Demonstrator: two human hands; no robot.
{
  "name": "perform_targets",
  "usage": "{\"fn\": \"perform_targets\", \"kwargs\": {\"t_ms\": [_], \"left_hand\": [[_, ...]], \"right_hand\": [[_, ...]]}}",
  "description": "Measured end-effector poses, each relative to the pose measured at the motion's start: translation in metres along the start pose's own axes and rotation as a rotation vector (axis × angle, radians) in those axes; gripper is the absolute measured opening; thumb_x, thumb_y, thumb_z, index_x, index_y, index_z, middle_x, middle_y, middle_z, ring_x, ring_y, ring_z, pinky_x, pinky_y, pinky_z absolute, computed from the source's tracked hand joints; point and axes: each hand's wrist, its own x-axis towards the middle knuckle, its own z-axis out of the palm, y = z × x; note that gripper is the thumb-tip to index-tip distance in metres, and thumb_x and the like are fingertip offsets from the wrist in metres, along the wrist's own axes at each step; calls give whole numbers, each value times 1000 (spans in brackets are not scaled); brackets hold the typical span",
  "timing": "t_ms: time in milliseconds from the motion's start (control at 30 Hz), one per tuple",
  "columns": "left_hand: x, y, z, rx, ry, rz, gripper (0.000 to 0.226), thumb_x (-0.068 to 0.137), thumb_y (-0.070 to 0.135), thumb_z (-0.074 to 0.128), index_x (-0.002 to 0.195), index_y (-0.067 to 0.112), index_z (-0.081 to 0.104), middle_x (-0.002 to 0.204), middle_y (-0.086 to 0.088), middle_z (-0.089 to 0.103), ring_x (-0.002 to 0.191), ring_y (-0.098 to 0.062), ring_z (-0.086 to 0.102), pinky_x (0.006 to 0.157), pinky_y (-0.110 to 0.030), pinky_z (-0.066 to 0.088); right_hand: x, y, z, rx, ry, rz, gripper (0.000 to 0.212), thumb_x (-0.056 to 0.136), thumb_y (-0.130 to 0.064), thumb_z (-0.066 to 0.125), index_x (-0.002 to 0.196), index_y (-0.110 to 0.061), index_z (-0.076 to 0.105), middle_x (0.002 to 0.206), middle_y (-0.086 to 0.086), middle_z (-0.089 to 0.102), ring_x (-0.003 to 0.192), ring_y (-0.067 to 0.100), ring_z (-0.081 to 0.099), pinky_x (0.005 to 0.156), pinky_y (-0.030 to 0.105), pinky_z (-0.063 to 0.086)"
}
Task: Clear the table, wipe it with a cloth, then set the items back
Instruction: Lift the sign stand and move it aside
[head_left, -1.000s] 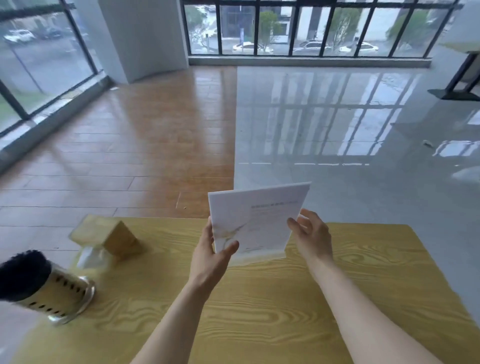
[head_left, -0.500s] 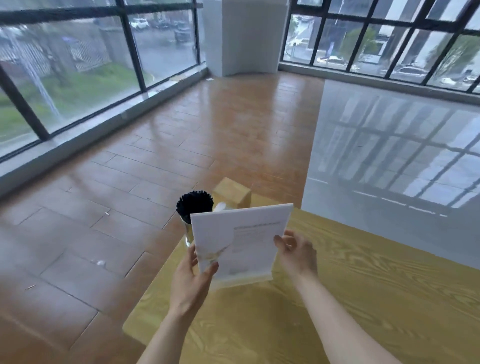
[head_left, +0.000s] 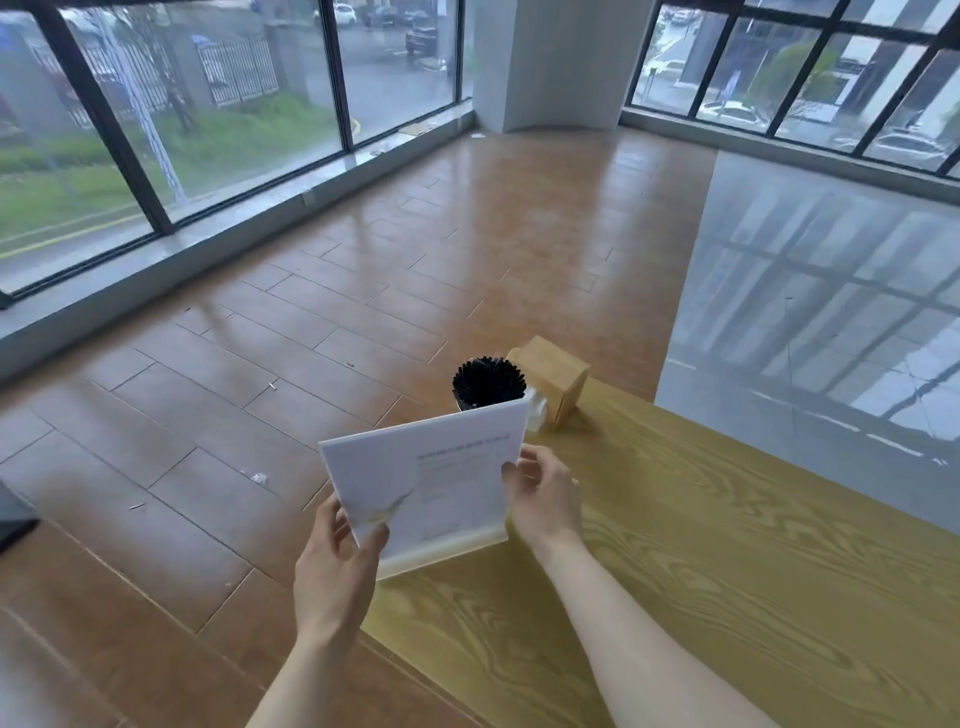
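Observation:
A white sign card in a clear stand is held upright over the left edge of the yellow wood-grain table. My left hand grips its lower left corner, thumb on the front. My right hand holds its right edge. Behind the card stands a holder full of black straws, its lower part hidden. A wooden tissue box with white tissue showing sits next to the holder at the table's far corner.
Brown tiled floor lies left of the table, with small scraps of litter on it. Glossy grey floor stretches beyond on the right. Tall windows line the far walls. A dark object shows at the left edge.
The view has swung left, so the table sits lower right and the straw holder and tissue box appear behind the card. Both hands keep the same hold on the card.

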Motion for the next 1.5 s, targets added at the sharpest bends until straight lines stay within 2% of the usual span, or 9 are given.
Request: {"fn": "perform_targets", "kwargs": {"t_ms": [133, 433, 700, 767, 833, 933, 1200, 1400, 1500], "left_hand": [[6, -9, -11, 6, 37, -5, 62, 69, 45, 64, 130, 38, 55, 118, 8, 69, 116, -18, 64, 100, -51, 51], [2, -23, -7, 78, 46, 37, 50, 72, 47, 61, 121, 37, 56, 122, 7, 70, 117, -18, 64, 93, -45, 50], [6, -35, 3, 144, 77, 85, 41, 87, 24, 72, 123, 31, 52, 114, 10, 65, 113, -21, 61, 83, -37, 41], [6, -39, 5, 173, 91, 94, 45, 87, 26, 72, 127, 30, 51, 121, 5, 67, 115, -24, 61, 82, -39, 41], [5, -41, 7, 185, 105, 94, 53, 87, 27, 72, 135, 29, 49, 131, 1, 65, 121, -25, 59, 84, -40, 41], [-2, -43, 10, 191, 129, 98, 70, 88, 29, 72, 149, 30, 39, 143, 0, 58, 133, -23, 53, 96, -47, 43], [-31, -74, 35, 362, 82, -38, 78, 91, 46, 62, 156, 15, 29, 152, -3, 51, 139, -29, 48, 104, -55, 44], [-58, -88, 79, 555, -137, 172, 70, 89, 51, 62, 148, 19, 39, 147, -4, 53, 130, -31, 53, 92, -50, 52], [-63, -93, 100, 617, -246, 312, 78, 87, 62, 58, 151, 24, 34, 151, -2, 47, 140, -28, 45, 100, -48, 50]], "right_hand": [[3, -4, 21, 4, -50, -2, 27, 95, -24, 62, 122, -21, 67, 108, -4, 73, 94, 13, 66, 83, 30, 49], [9, -5, 32, 123, -176, 17, 39, 99, -20, 53, 138, -26, 56, 123, -9, 70, 114, 17, 64, 98, 44, 53], [8, 3, 27, 183, -235, -5, 43, 101, -19, 52, 144, -28, 52, 129, -13, 67, 122, 8, 60, 97, 32, 48], [7, 4, 22, 193, -224, -1, 47, 102, -19, 53, 148, -24, 47, 130, -14, 60, 121, 7, 56, 96, 27, 43], [7, 5, 16, 202, -212, 17, 53, 102, -21, 54, 153, -18, 40, 141, -3, 54, 132, 13, 50, 98, 24, 38], [7, 12, 9, 176, -187, 8, 56, 100, -27, 57, 153, -20, 40, 153, 5, 49, 138, 17, 48, 100, 24, 38], [-9, 57, -26, 85, -77, 42, 52, 96, -34, 62, 145, -22, 50, 142, 2, 58, 127, 16, 58, 105, 38, 49], [-38, 133, -77, -83, 168, 116, 38, 92, -35, 65, 128, -23, 66, 121, -6, 72, 110, 10, 68, 96, 39, 56], [-61, 180, -114, -160, 304, 190, 32, 93, -36, 66, 122, -24, 68, 115, -3, 75, 105, 12, 70, 89, 35, 57]]}}
